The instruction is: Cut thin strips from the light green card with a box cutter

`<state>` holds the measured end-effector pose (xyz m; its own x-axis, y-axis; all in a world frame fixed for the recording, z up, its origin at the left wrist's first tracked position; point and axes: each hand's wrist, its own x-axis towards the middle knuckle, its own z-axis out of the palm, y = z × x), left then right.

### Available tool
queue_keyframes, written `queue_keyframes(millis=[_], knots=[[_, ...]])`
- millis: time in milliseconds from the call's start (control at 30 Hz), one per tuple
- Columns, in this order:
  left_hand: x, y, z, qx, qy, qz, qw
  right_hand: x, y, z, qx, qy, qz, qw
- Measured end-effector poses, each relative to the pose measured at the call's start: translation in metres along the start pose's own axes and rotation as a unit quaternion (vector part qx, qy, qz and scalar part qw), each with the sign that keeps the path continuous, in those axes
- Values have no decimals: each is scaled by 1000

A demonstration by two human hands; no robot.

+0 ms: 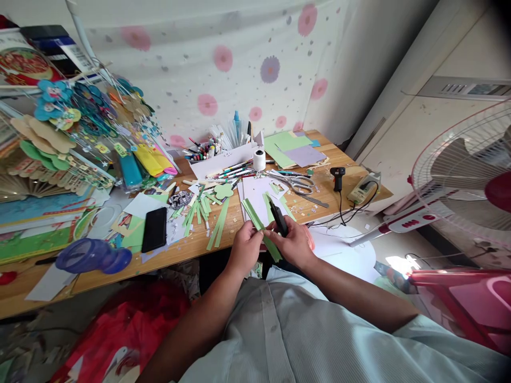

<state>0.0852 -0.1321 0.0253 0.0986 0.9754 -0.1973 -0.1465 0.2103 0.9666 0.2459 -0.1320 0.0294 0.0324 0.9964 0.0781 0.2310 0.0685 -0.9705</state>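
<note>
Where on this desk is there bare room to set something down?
Bare wood shows at the near left edge, below the black phone, and between the scissors and glue gun. The paper strips and the craft pile on the left are crowded.

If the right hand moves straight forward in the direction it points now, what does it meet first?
The right hand points up and left, toward the desk. It would probably first meet the green paper strips it already touches, then the white sheet behind them; depth is unclear.

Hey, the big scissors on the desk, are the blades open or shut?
Open. The scissors lie flat on the wooden desk beyond the hands, their blades spread apart in a narrow V, untouched by either hand.
</note>
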Motion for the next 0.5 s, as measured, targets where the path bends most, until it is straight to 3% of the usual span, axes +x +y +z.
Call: queue_keyframes(millis=[133, 267, 500], knots=[[1, 6, 0, -84, 66, -4, 994, -6, 17, -3, -35, -55, 3, 998], [4, 12, -5, -127, 82, -2, 989, -6, 20, -9, -84, -58, 5, 995], [26, 31, -38, -121, 112, 38, 986, 4, 27, -26, -59, -87, 3, 994]])
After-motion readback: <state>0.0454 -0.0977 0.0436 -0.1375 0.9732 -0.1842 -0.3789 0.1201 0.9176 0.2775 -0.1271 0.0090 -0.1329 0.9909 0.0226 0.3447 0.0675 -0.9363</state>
